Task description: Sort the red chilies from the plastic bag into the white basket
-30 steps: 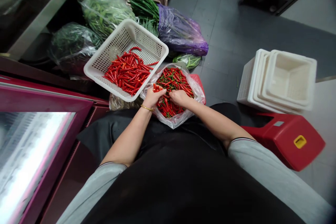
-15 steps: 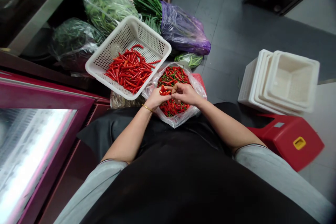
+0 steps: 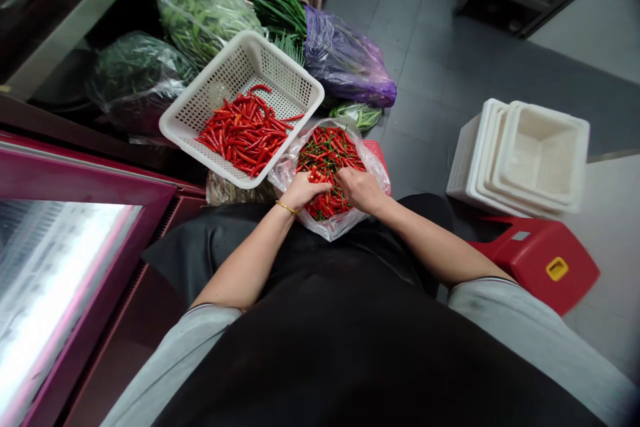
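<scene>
A clear plastic bag (image 3: 333, 230) full of red chilies with green stems lies open in front of my lap. Over its left side, my left hand (image 3: 304, 191) is closed around several red chilies (image 3: 316, 177), their ends showing above the fingers. My right hand (image 3: 364, 189) reaches down into the bag, its fingers curled among the stemmed chilies; whatever is between the fingertips is hidden. Up and to the left stands a white perforated basket (image 3: 173, 125), tilted in view, with a heap of red chilies (image 3: 247, 130) without visible stems.
Bagged greens (image 3: 205, 20) lie behind the basket, beside a purple bag (image 3: 345, 57) of long green stalks. Stacked white baskets (image 3: 543, 153) and a red plastic stool (image 3: 540, 257) stand at right. A glass-fronted cabinet (image 3: 85, 180) borders the left.
My right hand has parted from the left hand and moved down into the chilies at the bag's right. My left hand still holds its chilies. The view has shifted slightly.
</scene>
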Available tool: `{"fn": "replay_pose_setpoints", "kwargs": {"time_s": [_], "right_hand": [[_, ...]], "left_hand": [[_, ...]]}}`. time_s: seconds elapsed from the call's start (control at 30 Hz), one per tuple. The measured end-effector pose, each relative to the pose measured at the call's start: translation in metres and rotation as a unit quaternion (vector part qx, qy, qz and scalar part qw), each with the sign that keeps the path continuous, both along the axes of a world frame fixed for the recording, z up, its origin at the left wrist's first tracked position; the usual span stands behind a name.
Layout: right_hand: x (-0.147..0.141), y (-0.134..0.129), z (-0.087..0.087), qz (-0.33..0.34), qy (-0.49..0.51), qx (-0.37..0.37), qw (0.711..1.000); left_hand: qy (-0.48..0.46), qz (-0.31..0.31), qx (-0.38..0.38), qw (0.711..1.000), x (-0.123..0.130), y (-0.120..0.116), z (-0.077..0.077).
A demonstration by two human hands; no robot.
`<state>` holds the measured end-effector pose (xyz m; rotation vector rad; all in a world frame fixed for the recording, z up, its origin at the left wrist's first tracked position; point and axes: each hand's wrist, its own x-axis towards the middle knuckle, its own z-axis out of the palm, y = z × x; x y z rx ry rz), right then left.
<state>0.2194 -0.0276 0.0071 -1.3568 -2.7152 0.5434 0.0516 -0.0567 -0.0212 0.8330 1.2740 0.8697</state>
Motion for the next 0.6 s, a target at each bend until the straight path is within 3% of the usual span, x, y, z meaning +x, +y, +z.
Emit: {"fn": "replay_pose_setpoints", "kwargs": {"time_s": [0.13,0.27,0.37,0.5,0.6], "right_hand": [[0.011,0.012,0.000,-0.029,0.033,-0.103,0.994],[0.015,0.013,-0.009,-0.024,-0.160,-0.151,0.975],[0.014,0.008,-0.022,0.016,-0.239,-0.165,0.957],[0.016,0.027,-0.023,-0.014,-0.110,-0.200,0.973],[0.017,0.047,-0.012,-0.101,0.085,-0.309,0.942]], "left_hand": [[-0.013,0.000,0.074,0.997,-0.006,0.002,0.000],[-0.102,0.009,0.015,0.995,-0.015,0.004,0.004],[-0.097,0.011,0.000,0.995,-0.017,0.006,0.003],[-0.069,0.007,-0.022,0.997,-0.012,0.004,-0.006],[-0.088,-0.019,-0.009,0.996,-0.005,0.002,-0.014]]}}
